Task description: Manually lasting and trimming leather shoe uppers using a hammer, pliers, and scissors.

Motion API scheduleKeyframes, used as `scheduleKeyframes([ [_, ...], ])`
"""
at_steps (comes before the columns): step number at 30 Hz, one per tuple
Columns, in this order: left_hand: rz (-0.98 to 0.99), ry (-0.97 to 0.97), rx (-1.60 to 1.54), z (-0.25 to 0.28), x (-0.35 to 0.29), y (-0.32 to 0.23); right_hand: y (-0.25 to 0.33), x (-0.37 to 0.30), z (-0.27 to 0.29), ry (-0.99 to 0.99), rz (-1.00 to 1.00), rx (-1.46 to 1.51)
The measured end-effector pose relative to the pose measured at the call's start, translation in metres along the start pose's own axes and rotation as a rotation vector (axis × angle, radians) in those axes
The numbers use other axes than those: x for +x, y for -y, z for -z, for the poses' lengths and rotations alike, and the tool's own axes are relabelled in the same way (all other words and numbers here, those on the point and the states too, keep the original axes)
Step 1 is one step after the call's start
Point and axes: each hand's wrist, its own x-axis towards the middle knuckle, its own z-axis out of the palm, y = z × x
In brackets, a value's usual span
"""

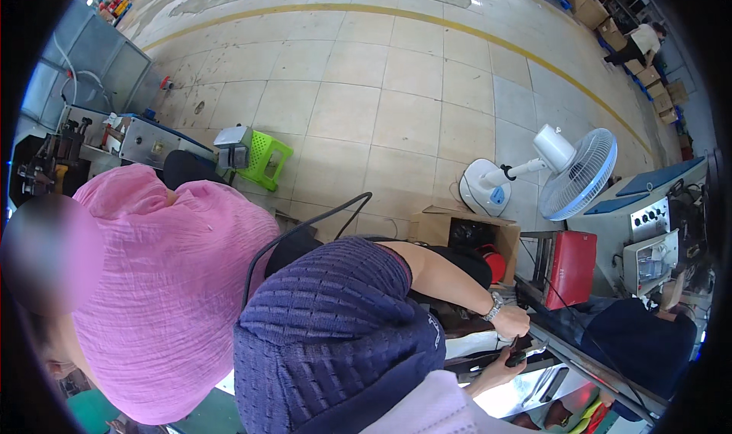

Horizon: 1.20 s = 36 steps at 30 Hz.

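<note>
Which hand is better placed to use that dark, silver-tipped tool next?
Probably the right hand: its fingers hold the dark, silver-tipped tool. The left hand, above in the picture, is close too, but whether it grips anything is unclear.

Tool (pixel 517 358): small, w/ dark body & shiny, pale end; exact type unclear at this size. Held in R hand (pixel 492 373), below wristwatch (pixel 496 306) & slightly to its right in view. Lies approx. sideways, shiny end pointing right, away from watch. Thin dark piece (pixel 514 343) btwn tool & watch, just under L hand (pixel 512 323); too blurry to tell if touching tool.
</note>
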Motion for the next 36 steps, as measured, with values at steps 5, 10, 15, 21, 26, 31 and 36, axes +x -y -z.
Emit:
scheduleKeyframes([
  [5, -0.038, 0.101, 0.103, -0.006, 0.009, -0.005, -0.005, 0.007, -0.006, -0.002, 0.133, -0.11],
  [10, -0.13, 0.09, 0.094, -0.02, 0.011, 0.004, -0.003, 0.013, -0.01, -0.007, 0.104, -0.139],
  [15, -0.079, 0.075, 0.117, -0.017, 0.007, -0.004, -0.016, 0.013, -0.008, -0.028, 0.136, 0.018],
  [21, -0.277, 0.161, 0.251, -0.01, 0.009, -0.01, 0.009, 0.001, 0.0, 0.055, 0.118, -0.007],
  [26, -0.063, 0.245, -0.056, 0.0, 0.004, -0.027, -0.023, -0.002, -0.006, -0.053, 0.116, 0.065],
  [31, 0.251, 0.004, -0.267, 0.06, -0.038, -0.019, 0.023, -0.021, 0.024, 0.288, -0.274, 0.697],
  [36, 0.555, 0.171, -0.849, 0.039, -0.053, -0.014, 0.052, -0.043, 0.073, 0.629, -0.389, 0.793],
])
